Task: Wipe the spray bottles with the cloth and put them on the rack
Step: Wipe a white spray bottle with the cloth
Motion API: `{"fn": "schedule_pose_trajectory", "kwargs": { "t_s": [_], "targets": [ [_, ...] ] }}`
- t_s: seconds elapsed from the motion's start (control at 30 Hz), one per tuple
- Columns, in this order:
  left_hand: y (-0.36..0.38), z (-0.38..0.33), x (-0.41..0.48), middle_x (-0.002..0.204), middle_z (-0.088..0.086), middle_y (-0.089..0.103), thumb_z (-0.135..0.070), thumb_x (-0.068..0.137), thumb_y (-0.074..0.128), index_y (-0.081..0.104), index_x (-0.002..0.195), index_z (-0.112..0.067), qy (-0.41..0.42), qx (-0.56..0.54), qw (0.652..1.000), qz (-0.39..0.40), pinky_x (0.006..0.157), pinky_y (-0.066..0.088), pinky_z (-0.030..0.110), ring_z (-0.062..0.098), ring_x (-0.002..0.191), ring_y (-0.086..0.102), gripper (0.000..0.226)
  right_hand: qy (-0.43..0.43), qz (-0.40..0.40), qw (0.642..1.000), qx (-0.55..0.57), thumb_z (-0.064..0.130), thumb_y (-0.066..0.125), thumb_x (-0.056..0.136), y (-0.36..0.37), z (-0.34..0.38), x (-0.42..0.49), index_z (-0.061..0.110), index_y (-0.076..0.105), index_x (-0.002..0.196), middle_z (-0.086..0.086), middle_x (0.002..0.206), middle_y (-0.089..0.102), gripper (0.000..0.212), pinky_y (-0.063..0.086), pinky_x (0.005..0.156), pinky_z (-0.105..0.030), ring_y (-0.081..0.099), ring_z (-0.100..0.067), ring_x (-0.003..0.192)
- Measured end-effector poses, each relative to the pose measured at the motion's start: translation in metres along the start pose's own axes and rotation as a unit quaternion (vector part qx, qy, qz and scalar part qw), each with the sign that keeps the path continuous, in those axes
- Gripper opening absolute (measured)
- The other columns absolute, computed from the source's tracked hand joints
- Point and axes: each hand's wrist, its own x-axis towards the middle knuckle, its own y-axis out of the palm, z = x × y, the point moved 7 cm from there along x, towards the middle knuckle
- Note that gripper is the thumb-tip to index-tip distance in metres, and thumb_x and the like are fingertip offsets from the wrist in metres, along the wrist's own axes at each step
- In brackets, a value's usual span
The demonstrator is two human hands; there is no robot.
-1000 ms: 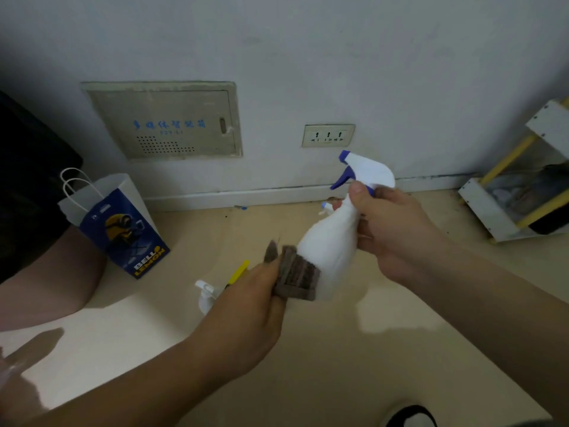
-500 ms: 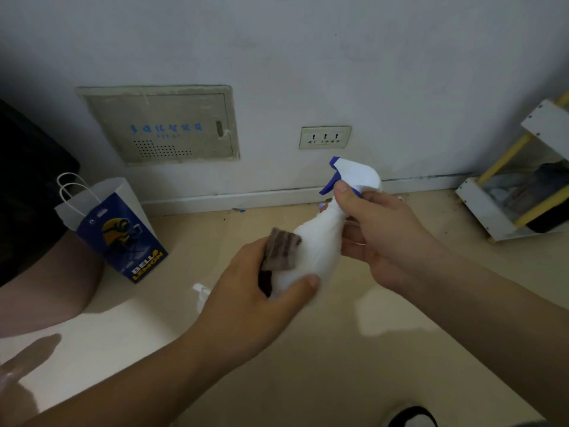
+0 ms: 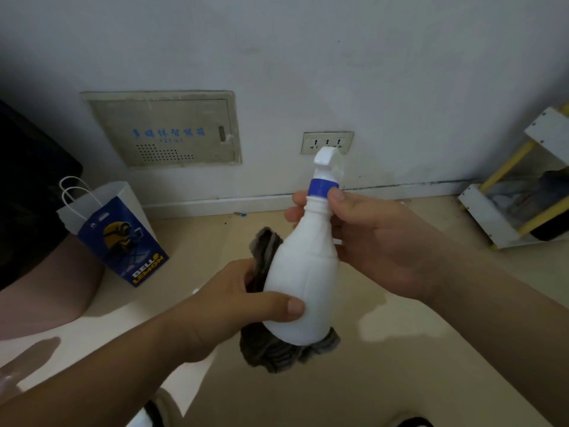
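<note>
I see the left hand (image 3: pixel 228 306) wrapped around the lower body of a white spray bottle (image 3: pixel 303 272). Its thumb lies across the front, and a dark grey cloth (image 3: pixel 277 352) is held between palm and plastic. The cloth bunches up behind the bottle's left side and hangs out in folds beneath its base. The right hand (image 3: pixel 378 245) pinches the bottle's narrow neck between thumb and fingers, just under a blue collar. Above the collar sits the white spray head. The bottle stands nearly upright in the air between both hands, over a pale beige floor (image 3: pixel 400 349).

To the left, a white and blue paper bag (image 3: pixel 123 238) with cord handles stands on the floor near the wall. On the wall behind it I see a beige metal panel (image 3: pixel 163 127) with blue lettering, and to its right a socket plate (image 3: pixel 326 142), directly behind the spray head. At the far right edge the rack (image 3: pixel 483 214), white with yellow bars, stands by the wall, well apart from the bottle. Dark things lie on its lower shelf; I cannot tell what they are.
</note>
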Motion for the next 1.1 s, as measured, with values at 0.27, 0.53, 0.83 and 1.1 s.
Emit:
{"fn": "schedule_pose_trajectory", "kwargs": {
  "t_s": [0.27,0.53,0.83,1.1],
  "targets": [
    [-0.019,-0.002,0.000,0.101,0.006,0.080,-0.027,0.070,0.093,0.074,0.105,-0.023,-0.011,0.073,0.986,-0.150,0.086,0.063,0.050,0.026,0.092,0.077,0.040,-0.030,-0.137,0.989,-0.038,0.032,0.065,0.098,-0.011,-0.003,-0.002,0.018,0.076,0.117,0.000,0.108,0.081,0.026,0.052,0.101,-0.033,0.074,-0.016,0.109],
    [-0.029,-0.016,-0.001,0.088,-0.019,0.071,-0.023,0.104,0.056,0.066,0.106,-0.030,0.061,0.023,0.933,-0.353,0.060,0.052,0.009,-0.007,0.075,0.069,0.012,0.010,-0.192,0.981,-0.004,0.031,0.078,0.089,-0.016,-0.021,0.001,0.019,0.081,0.109,0.004,0.103,0.082,0.023,0.054,0.088,-0.032,0.075,-0.016,0.100],
    [0.055,-0.020,-0.013,0.173,0.003,-0.007,-0.054,0.104,0.025,0.004,0.164,-0.010,0.246,0.482,0.823,-0.172,0.129,0.012,0.041,0.013,0.159,-0.010,0.077,-0.004,-0.181,0.983,0.019,0.028,0.068,0.099,0.000,-0.036,0.008,0.007,0.080,0.104,-0.013,0.101,0.081,0.025,0.060,0.091,-0.036,0.077,-0.022,0.097],
    [0.007,-0.022,0.007,0.109,-0.020,0.072,-0.024,0.103,0.058,0.062,0.123,-0.032,0.187,0.116,0.942,-0.254,0.087,0.053,0.022,-0.001,0.103,0.068,0.022,0.013,-0.237,0.971,-0.031,0.036,0.066,0.101,0.000,-0.031,0.008,0.013,0.079,0.091,-0.004,0.084,0.080,0.028,0.064,0.067,-0.033,0.075,-0.019,0.076]
  ]
}}
